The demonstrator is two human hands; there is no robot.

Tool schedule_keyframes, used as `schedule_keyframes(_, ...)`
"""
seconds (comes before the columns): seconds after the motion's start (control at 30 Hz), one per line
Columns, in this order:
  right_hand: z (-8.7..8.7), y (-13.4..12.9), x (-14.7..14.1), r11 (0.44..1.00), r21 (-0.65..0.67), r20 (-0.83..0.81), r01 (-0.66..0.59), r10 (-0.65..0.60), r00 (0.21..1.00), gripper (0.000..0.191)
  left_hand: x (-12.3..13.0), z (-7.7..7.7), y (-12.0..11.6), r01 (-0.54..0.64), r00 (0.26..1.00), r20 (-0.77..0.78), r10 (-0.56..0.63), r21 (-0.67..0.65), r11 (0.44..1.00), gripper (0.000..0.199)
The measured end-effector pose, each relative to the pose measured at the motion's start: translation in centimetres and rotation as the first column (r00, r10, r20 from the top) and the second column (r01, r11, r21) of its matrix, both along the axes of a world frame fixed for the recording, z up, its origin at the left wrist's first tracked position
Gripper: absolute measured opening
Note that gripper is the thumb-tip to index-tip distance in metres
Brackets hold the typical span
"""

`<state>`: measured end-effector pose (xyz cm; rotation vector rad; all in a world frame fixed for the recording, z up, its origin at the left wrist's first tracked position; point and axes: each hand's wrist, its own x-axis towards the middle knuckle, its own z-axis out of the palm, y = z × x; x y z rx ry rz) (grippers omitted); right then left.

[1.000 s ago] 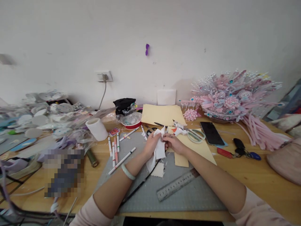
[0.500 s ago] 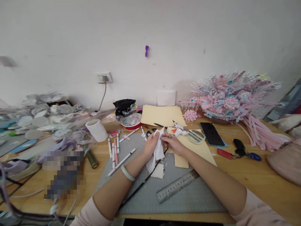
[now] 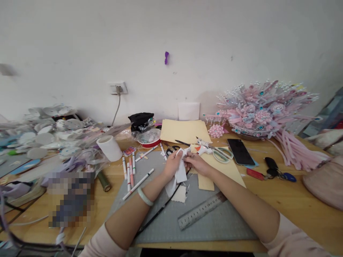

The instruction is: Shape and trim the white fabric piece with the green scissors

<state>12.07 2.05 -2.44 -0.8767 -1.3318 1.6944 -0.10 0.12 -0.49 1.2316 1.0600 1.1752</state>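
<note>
My left hand (image 3: 172,165) is closed on a white tissue (image 3: 181,174) in the middle of the view. My right hand (image 3: 197,162) pinches the same tissue from the other side, its fingertips close to those of the left. The tissue's lower end hangs below the hands. A black cord (image 3: 160,213) runs under it, over the grey cutting mat (image 3: 158,230). Near the cord lies a torn cream paper scrap (image 3: 180,195). To its right rests a steel ruler (image 3: 199,213). Whether anything small sits inside the tissue is hidden.
Several markers (image 3: 138,184) and a white roll (image 3: 109,148) are at left. Behind the hands lie cream card sheets (image 3: 184,131), a white glue gun (image 3: 205,148) and scissors (image 3: 223,155). A phone (image 3: 241,152), keys (image 3: 273,168) and a pink beaded arrangement (image 3: 261,110) stand right.
The tissue's upper part has shifted slightly between my fingers and looks more bunched. Both hands stay in nearly the same place, and the whole view has moved very slightly.
</note>
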Motion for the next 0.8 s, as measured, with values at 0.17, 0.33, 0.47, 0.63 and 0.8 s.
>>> schedule_keyframes(0.17,0.28,-0.23,0.08,1.000,-0.008,-0.014,-0.019,0.019,1.000,0.018,0.08,-0.10,-0.04,-0.018,0.999,-0.037,0.019,0.043,0.999,0.035)
schedule_keyframes(0.33,0.19,-0.18,-0.02,0.999,-0.008,0.017,-0.032,0.033,0.999,0.013,-0.12,-0.10,-0.01,-0.082,0.981,-0.165,0.100,0.109,0.991,0.030)
schedule_keyframes(0.47,0.44,-0.11,0.15,0.999,-0.046,0.013,-0.026,0.027,1.000,0.008,-0.18,0.03,-0.04,-0.067,0.979,-0.184,0.090,0.128,0.990,0.029)
schedule_keyframes(0.63,0.79,-0.09,0.69,0.995,-0.098,0.033,-0.033,0.036,0.999,0.008,0.01,0.48,-0.53,0.094,0.993,-0.083,-0.085,0.113,0.989,0.030)
schedule_keyframes(0.8,0.94,0.01,0.81,0.992,-0.124,0.042,-0.009,0.014,0.999,0.007,0.37,0.54,-0.73,0.126,0.992,-0.026,-0.124,0.106,0.986,0.034)
